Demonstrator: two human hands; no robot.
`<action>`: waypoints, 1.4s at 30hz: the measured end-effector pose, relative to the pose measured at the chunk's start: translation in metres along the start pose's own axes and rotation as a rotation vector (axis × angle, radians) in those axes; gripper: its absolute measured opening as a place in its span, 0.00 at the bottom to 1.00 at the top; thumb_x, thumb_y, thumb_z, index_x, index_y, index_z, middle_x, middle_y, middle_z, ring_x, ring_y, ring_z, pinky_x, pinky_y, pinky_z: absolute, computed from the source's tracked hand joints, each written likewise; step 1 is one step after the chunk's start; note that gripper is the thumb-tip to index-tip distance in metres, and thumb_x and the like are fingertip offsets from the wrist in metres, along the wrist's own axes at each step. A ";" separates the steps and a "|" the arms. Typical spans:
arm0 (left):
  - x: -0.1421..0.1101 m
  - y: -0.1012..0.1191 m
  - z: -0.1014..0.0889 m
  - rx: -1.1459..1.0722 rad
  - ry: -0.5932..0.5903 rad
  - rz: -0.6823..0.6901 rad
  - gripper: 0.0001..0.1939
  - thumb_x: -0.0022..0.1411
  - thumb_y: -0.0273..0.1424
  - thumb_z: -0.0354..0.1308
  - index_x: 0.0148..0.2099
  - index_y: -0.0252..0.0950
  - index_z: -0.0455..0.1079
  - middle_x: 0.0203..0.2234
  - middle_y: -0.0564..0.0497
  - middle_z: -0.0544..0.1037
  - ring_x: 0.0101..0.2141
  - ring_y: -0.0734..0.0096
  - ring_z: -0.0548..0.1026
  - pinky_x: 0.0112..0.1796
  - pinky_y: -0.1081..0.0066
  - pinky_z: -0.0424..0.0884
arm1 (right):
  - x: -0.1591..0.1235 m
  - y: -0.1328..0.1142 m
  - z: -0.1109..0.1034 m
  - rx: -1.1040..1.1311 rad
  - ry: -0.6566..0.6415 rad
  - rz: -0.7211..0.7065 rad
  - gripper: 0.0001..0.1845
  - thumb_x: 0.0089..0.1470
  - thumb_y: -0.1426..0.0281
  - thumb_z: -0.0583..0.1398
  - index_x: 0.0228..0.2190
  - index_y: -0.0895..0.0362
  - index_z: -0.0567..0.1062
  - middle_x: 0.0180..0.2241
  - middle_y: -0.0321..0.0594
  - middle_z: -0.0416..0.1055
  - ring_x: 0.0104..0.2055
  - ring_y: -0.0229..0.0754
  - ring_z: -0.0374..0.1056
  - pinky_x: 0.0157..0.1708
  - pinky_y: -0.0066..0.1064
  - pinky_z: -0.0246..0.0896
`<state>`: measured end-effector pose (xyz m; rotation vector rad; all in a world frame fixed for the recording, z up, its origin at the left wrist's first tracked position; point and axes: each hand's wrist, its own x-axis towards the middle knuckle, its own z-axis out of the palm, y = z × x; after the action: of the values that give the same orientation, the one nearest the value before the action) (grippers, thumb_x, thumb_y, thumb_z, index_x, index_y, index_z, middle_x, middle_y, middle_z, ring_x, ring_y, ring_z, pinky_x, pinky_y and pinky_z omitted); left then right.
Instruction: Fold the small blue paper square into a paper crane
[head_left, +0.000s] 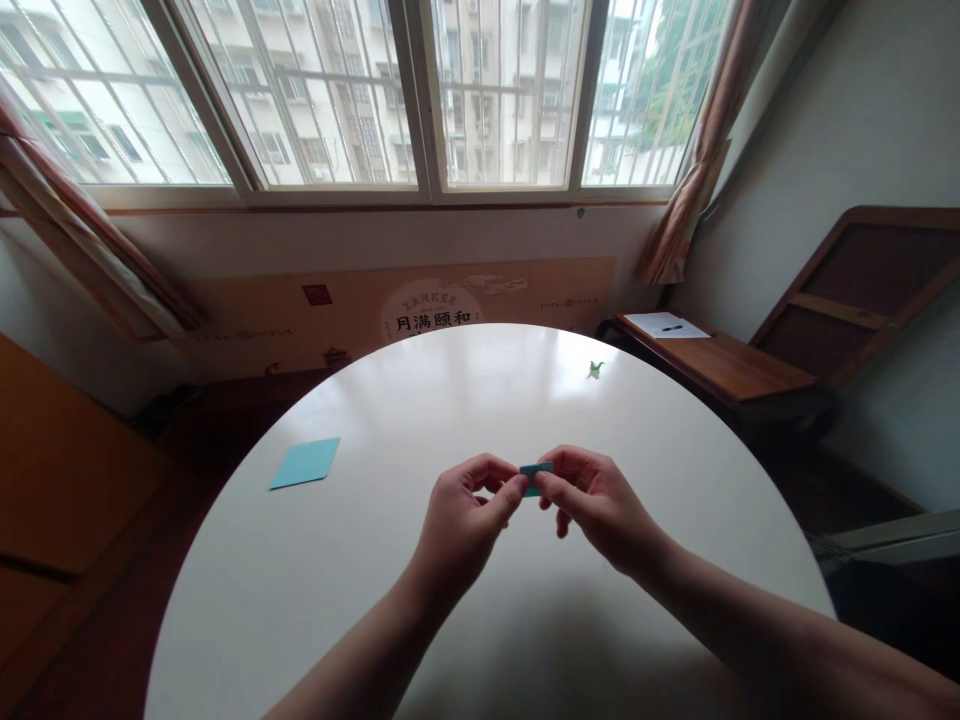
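Observation:
Above the middle of the white round table (315,590), a small folded piece of teal paper (537,468) is pinched between my two hands. My left hand (469,505) grips its left end between thumb and forefinger, with the other fingers curled behind. On the right end, my right hand (592,490) presses with its thumb on top, its lower fingers bent loosely below. Both hands partly cover the paper, so its full folded shape is hidden. To the left, a flat stack or sheet of teal square paper (305,463) lies on the tabletop.
A small green folded paper figure (595,370) stands near the table's far right edge. Beyond it, a wooden chair (720,365) holds white paper (664,325) with a dark pen on it. An orange-brown cabinet (67,480) stands at the left, and barred windows line the back.

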<state>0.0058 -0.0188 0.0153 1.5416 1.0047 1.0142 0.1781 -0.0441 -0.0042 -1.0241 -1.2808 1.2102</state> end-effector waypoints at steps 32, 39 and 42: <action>0.005 0.004 -0.005 -0.177 -0.146 -0.194 0.11 0.51 0.35 0.72 0.33 0.33 0.77 0.22 0.52 0.76 0.22 0.75 0.69 0.20 0.78 0.69 | -0.004 -0.010 -0.005 0.014 -0.088 0.082 0.13 0.55 0.63 0.66 0.28 0.61 0.76 0.26 0.37 0.70 0.25 0.34 0.65 0.16 0.21 0.64; 0.001 0.007 -0.011 0.023 -0.136 -0.028 0.07 0.57 0.32 0.68 0.36 0.34 0.76 0.26 0.51 0.79 0.26 0.71 0.74 0.21 0.78 0.70 | 0.001 -0.008 -0.007 0.102 -0.129 0.159 0.13 0.55 0.62 0.67 0.32 0.60 0.78 0.28 0.39 0.71 0.27 0.35 0.66 0.16 0.20 0.64; -0.001 0.009 -0.011 0.087 -0.126 0.031 0.07 0.58 0.32 0.67 0.36 0.34 0.76 0.26 0.50 0.79 0.27 0.70 0.75 0.22 0.78 0.70 | 0.001 -0.006 -0.006 0.084 -0.132 0.136 0.10 0.55 0.64 0.66 0.31 0.60 0.78 0.27 0.37 0.71 0.24 0.33 0.65 0.16 0.20 0.64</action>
<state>-0.0035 -0.0178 0.0253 1.6763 0.9499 0.8926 0.1847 -0.0435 0.0017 -0.9969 -1.2655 1.4441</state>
